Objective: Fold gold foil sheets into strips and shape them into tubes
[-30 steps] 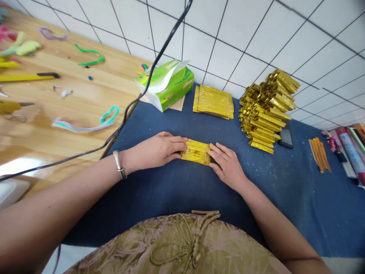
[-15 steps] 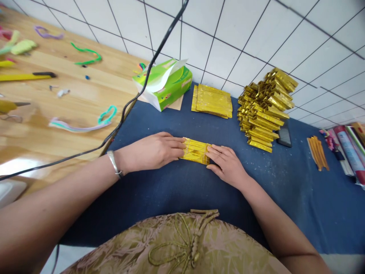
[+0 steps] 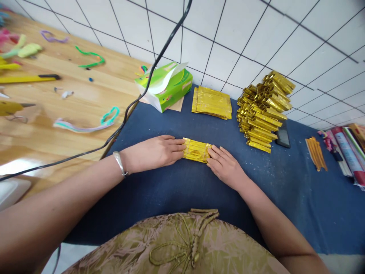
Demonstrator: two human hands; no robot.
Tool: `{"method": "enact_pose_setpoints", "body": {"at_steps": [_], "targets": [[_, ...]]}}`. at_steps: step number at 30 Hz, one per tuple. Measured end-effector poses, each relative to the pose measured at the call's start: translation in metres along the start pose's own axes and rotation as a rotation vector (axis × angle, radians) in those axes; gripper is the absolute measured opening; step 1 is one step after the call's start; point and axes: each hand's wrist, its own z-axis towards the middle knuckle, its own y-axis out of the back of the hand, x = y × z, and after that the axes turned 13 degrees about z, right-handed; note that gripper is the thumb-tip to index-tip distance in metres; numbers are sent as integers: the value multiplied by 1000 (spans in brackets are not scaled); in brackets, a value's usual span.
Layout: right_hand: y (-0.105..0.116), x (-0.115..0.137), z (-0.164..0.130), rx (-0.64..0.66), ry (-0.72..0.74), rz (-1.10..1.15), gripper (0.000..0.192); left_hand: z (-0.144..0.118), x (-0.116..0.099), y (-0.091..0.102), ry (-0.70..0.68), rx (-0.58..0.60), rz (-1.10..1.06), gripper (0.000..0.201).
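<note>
A small folded sheet of gold foil paper point(image 3: 196, 150) lies on the dark blue cloth in front of me, with crease lines running along its length. My left hand point(image 3: 164, 151) holds its left end, fingers together over the edge and the thumb hidden. At the opposite end my right hand point(image 3: 225, 165) grips the paper with bent fingers on its edge. Beyond the hands is a flat stack of gold foil sheets point(image 3: 213, 102). To the right of that stack stands a heap of narrow folded gold foil strips point(image 3: 261, 114).
A green tissue box point(image 3: 175, 89) stands near the tiled wall. A black cable point(image 3: 144, 91) crosses the view at left. Pipe cleaners point(image 3: 85, 127), a yellow cutter point(image 3: 25, 79) and a glue gun point(image 3: 13, 108) lie on the wooden table. A phone point(image 3: 283, 135) and orange strips point(image 3: 316, 154) are right.
Both hands stay at the ends of the gold foil paper. The right fingers have shifted slightly, and the thumb seen along the lower edge is now out of sight. The view has moved a little.
</note>
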Motion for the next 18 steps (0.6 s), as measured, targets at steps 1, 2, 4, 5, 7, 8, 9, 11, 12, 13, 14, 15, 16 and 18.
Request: {"method": "enact_pose_setpoints", "body": {"at_steps": [1,2,4,5,7,8,9,11,12,13,14,15,16,18], "targets": [[-1,-1,-1,-7,1,0,22,0,0,-1,0,5,8,26],[-3,-2,-2,-10,4,-2,23,-1,0,-1,1,11,19,27],[-5,-3,-3,-13,4,-6,24,-1,-1,-2,12,15,34,27],[-6,-3,-4,-12,4,-7,24,-1,-1,-3,18,14,37,27],[-6,-3,-3,-14,3,-11,23,-1,-2,-3,29,1,36,27],[-6,-2,-3,-18,3,-14,23,-1,-3,-3,32,-5,31,26],[-6,-1,-2,-24,3,-18,22,-1,-3,-2,36,-12,25,26],[-4,1,-1,-35,2,-18,21,0,-4,-1,41,-25,10,25],[-3,1,0,-37,0,-15,20,0,-4,0,41,-29,5,25],[-2,2,1,-36,-2,-11,20,0,-5,0,39,-26,5,24],[-1,3,1,-31,-5,-6,20,0,-5,1,36,-22,8,24],[0,3,1,-25,-6,-1,20,0,-5,2,33,-16,10,24],[1,3,2,-18,-6,3,21,0,-5,2,29,-9,10,24],[1,2,2,-9,-3,7,21,0,-4,2,26,-6,-3,25]]}}
